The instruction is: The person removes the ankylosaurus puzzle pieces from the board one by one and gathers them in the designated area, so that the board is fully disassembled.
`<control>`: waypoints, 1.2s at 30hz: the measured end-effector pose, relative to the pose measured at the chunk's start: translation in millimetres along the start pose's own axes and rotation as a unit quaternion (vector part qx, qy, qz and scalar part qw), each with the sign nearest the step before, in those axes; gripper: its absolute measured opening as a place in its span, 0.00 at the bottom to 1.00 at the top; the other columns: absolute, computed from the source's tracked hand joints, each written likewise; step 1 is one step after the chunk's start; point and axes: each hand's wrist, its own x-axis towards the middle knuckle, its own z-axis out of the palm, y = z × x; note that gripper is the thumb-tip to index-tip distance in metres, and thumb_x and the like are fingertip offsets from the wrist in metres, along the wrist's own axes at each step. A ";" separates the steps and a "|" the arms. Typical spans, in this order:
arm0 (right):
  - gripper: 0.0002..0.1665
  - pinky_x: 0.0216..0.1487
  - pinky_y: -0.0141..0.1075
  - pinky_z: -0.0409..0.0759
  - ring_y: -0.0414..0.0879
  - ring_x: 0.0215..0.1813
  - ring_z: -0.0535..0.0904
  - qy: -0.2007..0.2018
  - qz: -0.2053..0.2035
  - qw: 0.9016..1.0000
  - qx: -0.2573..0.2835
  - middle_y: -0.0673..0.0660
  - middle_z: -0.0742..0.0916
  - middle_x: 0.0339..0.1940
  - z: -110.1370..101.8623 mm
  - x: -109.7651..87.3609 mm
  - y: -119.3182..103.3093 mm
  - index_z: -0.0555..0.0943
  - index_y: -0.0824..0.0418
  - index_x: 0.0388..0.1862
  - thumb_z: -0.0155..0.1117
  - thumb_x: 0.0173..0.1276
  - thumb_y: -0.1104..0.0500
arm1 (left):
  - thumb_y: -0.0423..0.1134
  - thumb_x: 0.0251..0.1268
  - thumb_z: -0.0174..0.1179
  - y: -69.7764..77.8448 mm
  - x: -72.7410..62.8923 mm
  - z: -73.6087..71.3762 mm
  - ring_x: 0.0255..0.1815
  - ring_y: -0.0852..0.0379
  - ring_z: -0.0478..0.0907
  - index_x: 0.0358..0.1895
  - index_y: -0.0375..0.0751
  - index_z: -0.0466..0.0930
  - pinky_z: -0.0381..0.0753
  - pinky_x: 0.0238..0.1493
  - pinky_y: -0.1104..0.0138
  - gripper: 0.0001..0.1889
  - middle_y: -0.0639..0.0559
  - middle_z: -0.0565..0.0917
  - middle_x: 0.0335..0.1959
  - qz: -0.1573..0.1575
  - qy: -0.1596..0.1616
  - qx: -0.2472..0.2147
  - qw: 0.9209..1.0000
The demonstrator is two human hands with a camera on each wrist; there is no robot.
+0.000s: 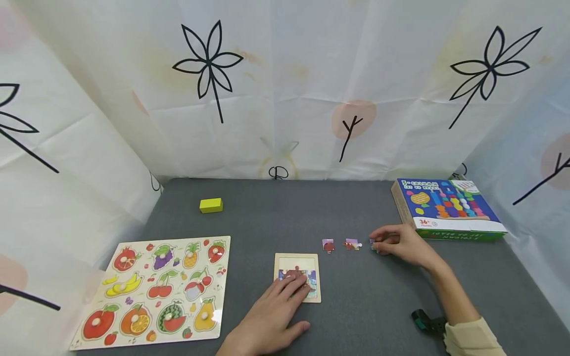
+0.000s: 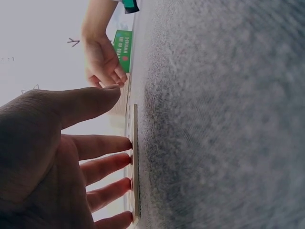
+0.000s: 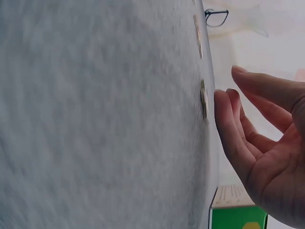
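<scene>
Cream fruit board (image 1: 100,297) lying flat at far left, with a yellow block (image 1: 211,205) beyond it, near the back of the grey table (image 1: 267,217). Next along, left hand (image 1: 274,316) with fingers straight and spread, gripping nothing, resting on the small wooden tray (image 1: 303,257) and partly covering the picture puzzle (image 1: 311,276) inside. Then a spaced row: first puzzle piece (image 1: 328,245), second puzzle piece (image 1: 353,244), and third puzzle piece (image 1: 372,241) half hidden at the fingertips of the right hand (image 1: 403,242). Fingers there loosely bent, apparently pinching nothing; whether lifting or laying down, cannot tell. Furthest right, a blue and green toy box (image 1: 450,212), just beyond that hand.

Best, probably, to press lightly on the tray so as to stop any sliding, pinch the third puzzle piece by opposite edges, spare its tabs, and avoid nudging its neighbours.

Clear from the left wrist only: fingertips touching the tray seen edge-on, thumb and palm off it. Clear from the right wrist only: a gap between thumb and fingers, nearest piece flat on the table. Left to the head view alone: printed faces of puzzle and board
</scene>
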 end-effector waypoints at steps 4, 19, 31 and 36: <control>0.16 0.42 0.34 0.91 0.36 0.40 0.89 -0.011 -0.003 1.000 0.014 0.71 0.91 0.51 6.3 0.4 -6.1 0.86 0.73 0.58 0.70 0.77 0.65 | 0.59 0.79 0.62 -1.0 -1.2 -1.1 0.87 0.51 0.64 0.81 0.50 0.71 0.68 0.85 0.47 0.34 0.55 0.68 0.86 0.012 0.014 -0.013 1.000; 0.14 0.45 0.30 0.88 0.40 0.40 0.89 -0.041 -0.059 0.997 0.037 0.70 0.92 0.51 35.0 10.7 -30.6 0.87 0.70 0.57 0.71 0.76 0.64 | 0.62 0.78 0.62 -0.2 -3.0 -5.6 0.81 0.52 0.67 0.83 0.55 0.69 0.76 0.79 0.49 0.36 0.58 0.66 0.85 -0.023 -0.030 -0.046 0.998; 0.15 0.43 0.34 0.90 0.41 0.38 0.89 -0.095 -0.084 0.990 0.067 0.72 0.91 0.50 71.5 31.6 -50.6 0.87 0.73 0.55 0.72 0.76 0.64 | 0.67 0.75 0.63 0.8 -5.6 -6.3 0.82 0.50 0.66 0.84 0.60 0.67 0.79 0.77 0.47 0.39 0.60 0.64 0.86 -0.055 -0.081 -0.059 0.993; 0.15 0.41 0.33 0.89 0.36 0.37 0.87 -0.119 -0.095 0.986 0.070 0.67 0.92 0.46 87.3 39.2 -58.4 0.87 0.73 0.55 0.71 0.76 0.64 | 0.67 0.75 0.63 -0.4 -6.9 -3.9 0.81 0.49 0.65 0.84 0.60 0.67 0.79 0.76 0.46 0.39 0.58 0.63 0.86 -0.053 -0.081 -0.059 0.994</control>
